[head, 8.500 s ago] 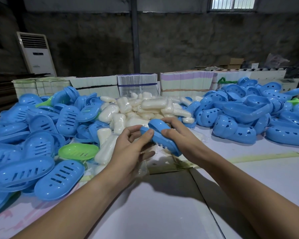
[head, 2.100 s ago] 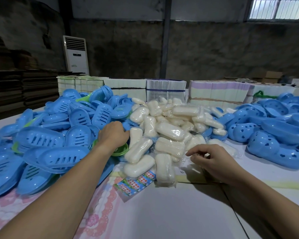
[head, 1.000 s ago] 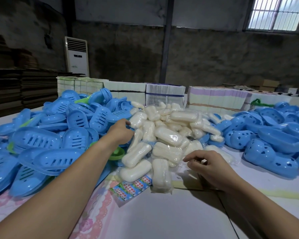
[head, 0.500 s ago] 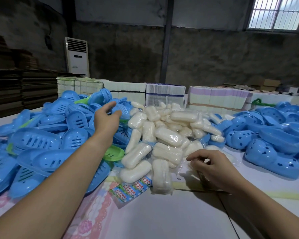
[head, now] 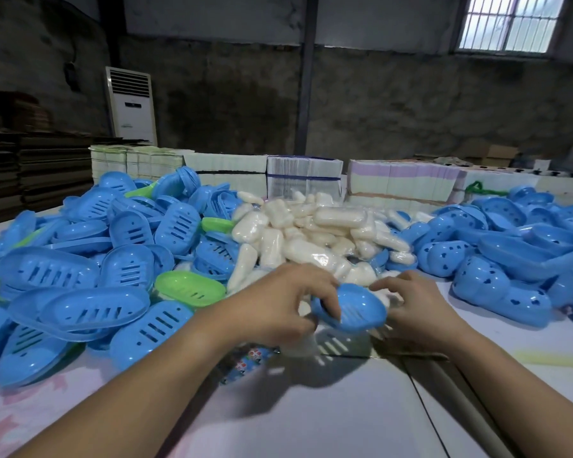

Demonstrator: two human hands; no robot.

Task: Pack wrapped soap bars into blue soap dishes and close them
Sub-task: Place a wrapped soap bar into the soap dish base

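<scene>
A slotted blue dish half (head: 351, 307) is gripped by the left hand (head: 278, 304) – the right hand (head: 411, 305) is curled beside it, its hold unclear – while wrapped soap bars (head: 311, 233) beyond remain unpacked.

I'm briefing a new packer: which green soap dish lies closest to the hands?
Start at the heap of blue dishes left of the soap pile. On its near edge, just left of the left hand, lies a green dish, slots up, the largest green piece.

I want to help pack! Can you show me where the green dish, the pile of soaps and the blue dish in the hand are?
green dish (head: 190, 288), head view, on its slotted middle.
soaps (head: 315, 233), head view, on a wrapped bar mid-pile.
blue dish (head: 356, 307), head view, on its slotted inside, gripped by the left hand (head: 278, 305).
</scene>
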